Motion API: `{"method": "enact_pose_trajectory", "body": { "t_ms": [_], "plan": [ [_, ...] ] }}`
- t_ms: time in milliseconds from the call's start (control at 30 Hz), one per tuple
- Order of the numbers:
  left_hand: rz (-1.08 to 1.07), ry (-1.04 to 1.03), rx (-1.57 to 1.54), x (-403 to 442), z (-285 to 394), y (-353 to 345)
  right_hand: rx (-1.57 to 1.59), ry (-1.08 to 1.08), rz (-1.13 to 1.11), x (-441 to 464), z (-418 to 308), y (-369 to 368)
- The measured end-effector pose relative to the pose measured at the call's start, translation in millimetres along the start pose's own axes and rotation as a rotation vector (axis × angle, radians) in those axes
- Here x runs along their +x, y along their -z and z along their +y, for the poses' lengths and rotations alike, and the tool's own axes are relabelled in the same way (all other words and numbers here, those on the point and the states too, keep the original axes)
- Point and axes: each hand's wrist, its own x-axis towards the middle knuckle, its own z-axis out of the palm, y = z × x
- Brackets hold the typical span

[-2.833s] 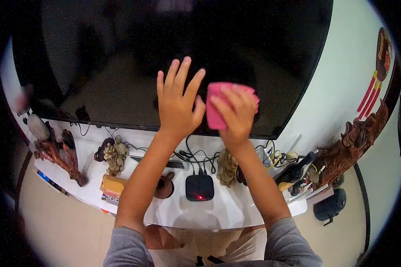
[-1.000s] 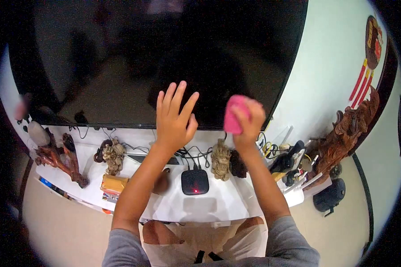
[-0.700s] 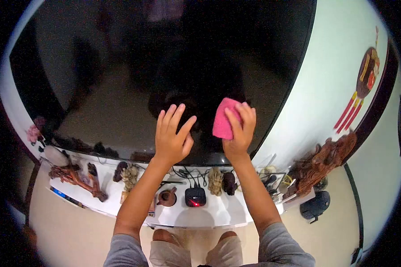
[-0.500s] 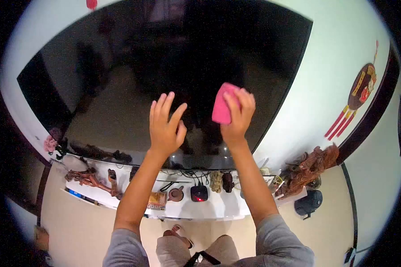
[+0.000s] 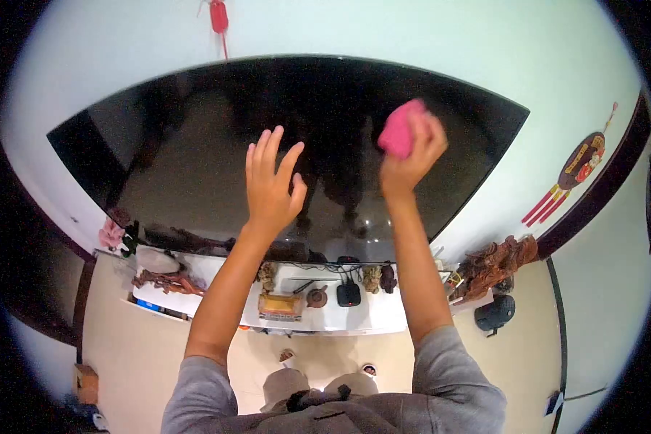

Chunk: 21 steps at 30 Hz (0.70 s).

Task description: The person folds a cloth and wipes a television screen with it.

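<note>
A large black television (image 5: pixel 217 173) fills the middle of the view. My right hand (image 5: pixel 416 155) grips a pink cloth (image 5: pixel 399 132) at the right part of the screen; whether the cloth presses on the glass I cannot tell for sure. My left hand (image 5: pixel 273 184) is raised in front of the screen's middle with its fingers spread, and nothing is in it. Contact between the left fingers and the glass cannot be made out.
Below the screen, a white cabinet (image 5: pixel 325 318) bears a small teapot (image 5: pixel 316 296), a black box (image 5: pixel 349 292), a yellow box (image 5: pixel 280 307) and a dark wood carving (image 5: pixel 495 267). A round plaque (image 5: pixel 581 160) hangs at right, a red ornament (image 5: pixel 218 18) above.
My right hand has moved up and to the right with the pink cloth. My left hand stays nearly in place. The camera view has shifted, and the screen's top edge now shows.
</note>
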Motion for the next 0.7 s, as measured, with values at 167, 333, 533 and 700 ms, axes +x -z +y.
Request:
{"method": "enact_pose_trajectory", "body": {
  "t_ms": [167, 333, 533, 700],
  "plan": [
    [0.01, -0.028, -0.091, 32.6, -30.2, 21.8, -0.022, -0.049, 0.055, 25.4, -61.5, -53.7],
    [0.039, -0.098, -0.103, 58.5, -43.7, 22.3, -0.027, -0.013, 0.004, 29.3, -36.6, -26.3],
    [0.11, -0.071, -0.028, 103.4, -44.9, 19.7, -0.099, 0.134, -0.004, 54.1, -70.8, -57.8],
    [0.13, -0.075, 0.046, 108.6, -44.1, 17.4, 0.1, 0.222, -0.292, 59.2, -86.3, -52.6]
  ]
}}
